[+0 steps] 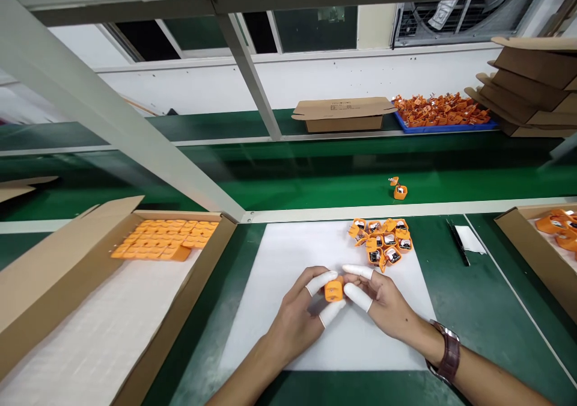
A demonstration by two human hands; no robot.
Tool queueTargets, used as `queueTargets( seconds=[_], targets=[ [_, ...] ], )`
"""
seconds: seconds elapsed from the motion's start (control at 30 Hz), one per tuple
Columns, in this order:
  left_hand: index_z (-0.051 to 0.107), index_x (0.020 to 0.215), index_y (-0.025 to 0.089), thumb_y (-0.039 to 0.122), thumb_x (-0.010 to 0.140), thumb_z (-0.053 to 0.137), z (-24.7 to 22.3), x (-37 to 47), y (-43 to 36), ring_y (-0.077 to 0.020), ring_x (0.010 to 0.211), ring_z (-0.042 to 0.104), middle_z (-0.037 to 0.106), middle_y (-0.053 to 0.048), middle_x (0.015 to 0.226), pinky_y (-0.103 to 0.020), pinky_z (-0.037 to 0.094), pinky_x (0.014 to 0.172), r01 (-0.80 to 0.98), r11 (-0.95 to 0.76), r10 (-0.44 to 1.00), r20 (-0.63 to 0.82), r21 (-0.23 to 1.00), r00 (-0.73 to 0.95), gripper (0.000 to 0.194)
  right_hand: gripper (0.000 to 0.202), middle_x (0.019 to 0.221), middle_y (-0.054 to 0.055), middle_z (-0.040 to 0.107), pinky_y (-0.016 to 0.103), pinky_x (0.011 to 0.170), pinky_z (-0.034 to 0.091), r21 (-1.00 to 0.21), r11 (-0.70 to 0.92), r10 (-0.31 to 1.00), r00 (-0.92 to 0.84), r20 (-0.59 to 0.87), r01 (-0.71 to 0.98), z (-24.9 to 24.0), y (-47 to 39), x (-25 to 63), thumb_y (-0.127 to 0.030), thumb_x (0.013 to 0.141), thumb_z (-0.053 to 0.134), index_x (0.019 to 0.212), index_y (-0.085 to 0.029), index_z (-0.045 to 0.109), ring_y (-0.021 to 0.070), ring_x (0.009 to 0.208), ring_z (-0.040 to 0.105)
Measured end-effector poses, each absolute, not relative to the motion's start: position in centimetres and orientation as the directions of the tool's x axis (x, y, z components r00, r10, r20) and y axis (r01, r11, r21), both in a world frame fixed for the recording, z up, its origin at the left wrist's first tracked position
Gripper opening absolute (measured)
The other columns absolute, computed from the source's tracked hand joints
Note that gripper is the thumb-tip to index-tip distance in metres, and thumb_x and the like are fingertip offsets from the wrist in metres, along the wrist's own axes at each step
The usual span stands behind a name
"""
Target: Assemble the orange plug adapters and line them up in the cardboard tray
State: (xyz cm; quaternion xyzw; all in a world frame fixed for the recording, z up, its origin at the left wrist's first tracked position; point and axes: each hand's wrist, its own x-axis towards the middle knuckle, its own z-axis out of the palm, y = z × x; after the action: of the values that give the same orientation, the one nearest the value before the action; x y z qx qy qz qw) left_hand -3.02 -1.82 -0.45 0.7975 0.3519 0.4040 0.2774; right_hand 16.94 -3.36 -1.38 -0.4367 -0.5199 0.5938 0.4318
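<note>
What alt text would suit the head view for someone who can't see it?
A left hand holds a small orange case over a white sheet, with the right hand close beside it. Beyond lies a cluster of open orange cases; a cardboard box at left holds rows of orange cases.

Looks like a small orange case point(334, 291), boxy with rounded corners, shows a squarish face toward the camera, sits pinched between thumb and finger of the left hand point(297, 316), right by the right hand point(384, 305).

green bench point(487, 310) | white sheet point(293, 249) bearing orange pieces point(389, 240) | black tool point(458, 245) | carton point(183, 304)
</note>
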Motion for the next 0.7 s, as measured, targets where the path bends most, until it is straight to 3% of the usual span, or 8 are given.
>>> queueTargets(
  seconds=[0.3, 0.47, 0.6, 0.7],
  targets=[
    [0.059, 0.121, 0.022, 0.021, 0.089, 0.068, -0.4, -4.2, -0.4, -0.0189, 0.097, 0.068, 0.064, -0.009, 0.112, -0.031, 0.062, 0.079, 0.427, -0.518, 0.855, 0.449, 0.741, 0.258, 0.033, 0.055, 0.113, 0.012, 0.076, 0.048, 0.100, 0.055, -0.999, -0.039, 0.978, -0.206, -0.036, -0.009, -2.2, -3.5, 17.0, -0.062, 0.087, 0.064, 0.124, -0.021, 0.063, 0.0273, 0.106, 0.071],
    [0.061, 0.121, 0.023, 0.026, 0.089, 0.070, 4.8, -6.8, -0.3, -0.0193, 0.092, 0.067, 0.068, -0.008, 0.110, -0.032, 0.060, 0.078, 0.654, -0.533, 0.784, 0.605, 0.537, 0.141, 0.033, 0.058, 0.113, 0.015, 0.076, 0.052, 0.105, 0.052, -0.999, -0.031, 0.978, -0.207, -0.025, -0.023, -3.1, -3.4, 17.1, -0.065, 0.084, 0.066, 0.121, -0.021, 0.065, 0.0310, 0.114, 0.069],
    [0.063, 0.120, 0.023, 0.032, 0.087, 0.071, 9.9, -12.5, 0.9, -0.0233, 0.100, 0.068, 0.068, -0.009, 0.115, -0.036, 0.059, 0.087, 0.852, -0.343, 0.767, 0.642, 0.395, 0.012, 0.034, 0.058, 0.113, 0.015, 0.076, 0.052, 0.105, 0.052, -1.000, -0.025, 0.978, -0.207, -0.020, -0.019, -3.7, -3.3, 17.2, -0.064, 0.082, 0.069, 0.120, -0.020, 0.065, 0.0314, 0.115, 0.068],
    [0.061, 0.124, 0.021, 0.037, 0.085, 0.071, 11.9, -18.5, 3.0, -0.0247, 0.098, 0.069, 0.070, -0.008, 0.114, -0.040, 0.057, 0.093, 0.935, -0.096, 0.831, 0.544, 0.340, -0.113, 0.043, 0.059, 0.112, 0.015, 0.075, 0.051, 0.104, 0.053, -1.000, -0.018, 0.978, -0.210, -0.013, -0.024, -4.1, -3.3, 17.1, -0.064, 0.081, 0.070, 0.119, -0.020, 0.066, 0.0310, 0.114, 0.069]
  ],
)
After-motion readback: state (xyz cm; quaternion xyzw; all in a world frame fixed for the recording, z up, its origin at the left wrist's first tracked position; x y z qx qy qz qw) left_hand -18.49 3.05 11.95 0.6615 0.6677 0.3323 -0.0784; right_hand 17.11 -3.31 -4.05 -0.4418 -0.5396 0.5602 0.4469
